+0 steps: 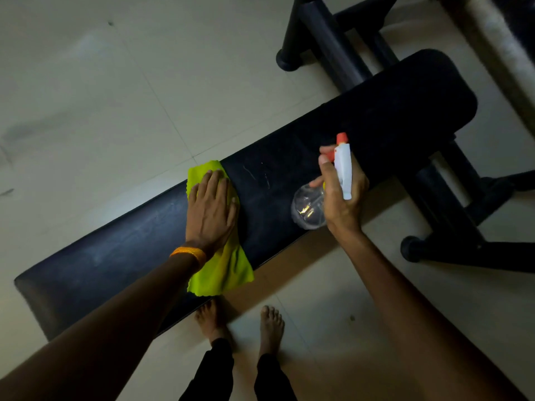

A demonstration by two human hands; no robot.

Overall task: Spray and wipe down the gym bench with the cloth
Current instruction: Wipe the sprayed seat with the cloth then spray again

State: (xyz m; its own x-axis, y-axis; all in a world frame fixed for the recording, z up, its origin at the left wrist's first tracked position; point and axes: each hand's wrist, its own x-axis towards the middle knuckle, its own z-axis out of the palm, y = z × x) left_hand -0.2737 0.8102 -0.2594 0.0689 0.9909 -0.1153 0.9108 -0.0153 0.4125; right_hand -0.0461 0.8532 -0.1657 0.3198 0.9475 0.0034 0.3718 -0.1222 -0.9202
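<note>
A long black padded gym bench (362, 120) runs from lower left to upper right across the pale tiled floor. A bright yellow-green cloth (225, 267) lies across its middle and hangs over the near edge. My left hand (211, 209) presses flat on the cloth, fingers together, with an orange band at the wrist. My right hand (341, 192) grips a clear spray bottle (308, 206) with a white head and red nozzle, held above the bench to the right of the cloth, nozzle pointing away from me. A few wet streaks show on the pad between cloth and bottle.
Black metal legs and crossbars (451, 215) of the bench stand at the right. Another black frame (318, 33) sits at the top. My bare feet (240, 322) stand on the floor (115, 96) just in front of the bench.
</note>
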